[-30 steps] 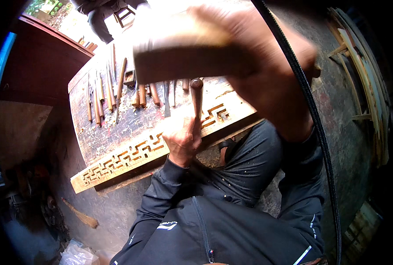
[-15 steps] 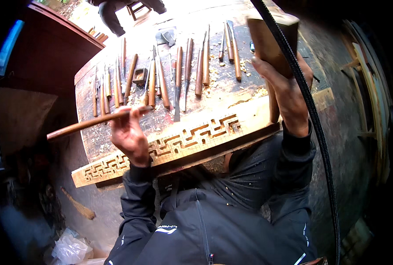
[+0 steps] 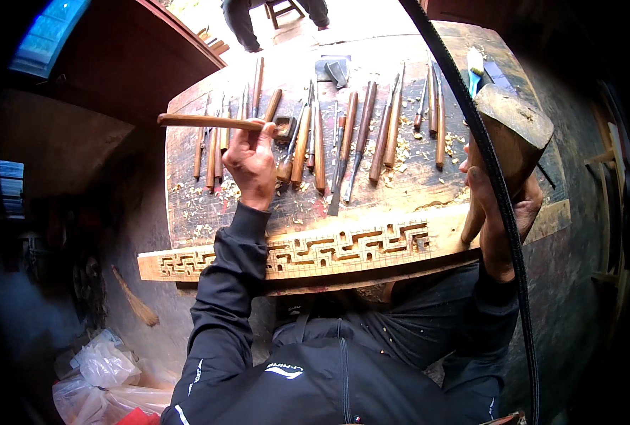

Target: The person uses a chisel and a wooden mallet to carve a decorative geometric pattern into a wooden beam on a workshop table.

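Note:
My left hand (image 3: 252, 166) is closed around the wooden handle of a slim chisel-like tool (image 3: 205, 121), whose handle points left. The tool's far end is at my fingertips, beside a small dark square box (image 3: 284, 127) with wood chips in it. In my right hand (image 3: 505, 216) is a wooden mallet (image 3: 513, 134), head up, its handle slanting down to the board. A long pale wooden board (image 3: 350, 249), cut with an angular fret pattern, lies along the table's near edge. My left sleeve covers part of it.
Several wooden-handled chisels (image 3: 361, 127) are lined up across the worn table (image 3: 294, 205) among shavings. A dark sharpening stone (image 3: 334, 71) and a brush (image 3: 475, 67) lie at the back. A black cable (image 3: 496, 170) crosses the view. A person's legs (image 3: 240, 25) show beyond; a broom (image 3: 134, 301) lies left.
My left hand has moved farther from the board, taking the tool toward the small box and levelling it. My right hand still holds the mallet. The whole view has shifted.

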